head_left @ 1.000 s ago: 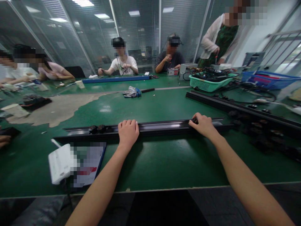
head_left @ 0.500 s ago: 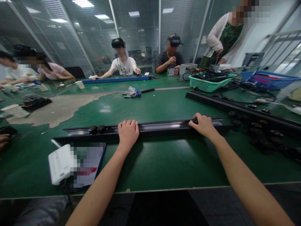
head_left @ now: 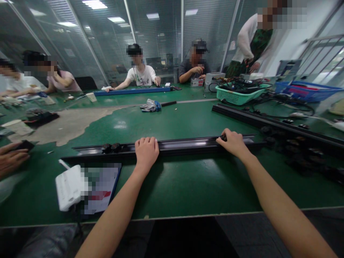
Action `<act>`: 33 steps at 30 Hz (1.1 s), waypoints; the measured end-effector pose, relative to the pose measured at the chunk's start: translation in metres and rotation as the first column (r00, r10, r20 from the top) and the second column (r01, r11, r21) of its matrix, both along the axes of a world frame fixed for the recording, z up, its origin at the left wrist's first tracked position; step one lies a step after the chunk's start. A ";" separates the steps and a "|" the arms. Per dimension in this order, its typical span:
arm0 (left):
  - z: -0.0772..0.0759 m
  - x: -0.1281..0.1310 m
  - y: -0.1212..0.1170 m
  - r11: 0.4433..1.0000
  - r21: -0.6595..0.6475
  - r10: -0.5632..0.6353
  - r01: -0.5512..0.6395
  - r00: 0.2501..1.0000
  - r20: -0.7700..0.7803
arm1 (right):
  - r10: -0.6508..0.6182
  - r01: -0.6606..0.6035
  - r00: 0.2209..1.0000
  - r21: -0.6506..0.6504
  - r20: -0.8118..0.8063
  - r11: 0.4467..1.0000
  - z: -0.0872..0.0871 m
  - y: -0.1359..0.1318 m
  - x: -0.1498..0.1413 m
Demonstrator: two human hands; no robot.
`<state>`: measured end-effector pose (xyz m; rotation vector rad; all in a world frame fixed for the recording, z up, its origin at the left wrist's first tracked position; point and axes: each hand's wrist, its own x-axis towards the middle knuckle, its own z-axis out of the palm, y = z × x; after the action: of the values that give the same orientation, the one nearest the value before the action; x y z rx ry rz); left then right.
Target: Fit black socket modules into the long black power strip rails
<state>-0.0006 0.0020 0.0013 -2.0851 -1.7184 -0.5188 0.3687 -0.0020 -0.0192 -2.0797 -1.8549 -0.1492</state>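
This appears to be a shared workshop within an office-like room: a large green tabletop bears black rails, with seated people along it from ten to twelve o'clock and a standing person at one. Around two o'clock a green basket overflows with cables near a blue basket; beyond, at twelve, glass partitions backed by blinds show bright light panels.

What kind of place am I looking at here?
Probably an assembly or repair workshop: several people work around a large green table, a green basket holds tangled cables, and a long black rail lies across the near side.
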 end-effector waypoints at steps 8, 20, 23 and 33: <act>-0.001 0.000 0.000 1.000 -0.006 -0.014 0.014 0.999 0.040 | -0.012 0.012 1.000 -0.021 0.024 1.000 0.002 -0.001 0.000; 0.000 0.000 0.000 1.000 0.001 -0.008 0.007 1.000 0.021 | -0.035 0.036 0.999 -0.045 0.021 0.998 0.005 -0.002 -0.001; 0.000 0.000 0.000 1.000 0.004 -0.009 0.009 1.000 0.017 | -0.032 0.033 0.999 -0.038 0.014 0.999 0.006 -0.003 -0.002; 0.000 0.000 0.000 1.000 0.018 -0.001 0.001 1.000 -0.008 | -0.053 0.054 0.998 -0.040 0.020 0.998 0.007 -0.004 -0.001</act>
<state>-0.0004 0.0022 0.0009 -2.0724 -1.7021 -0.5231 0.3674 -0.0063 -0.0126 -2.1635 -1.8282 -0.1471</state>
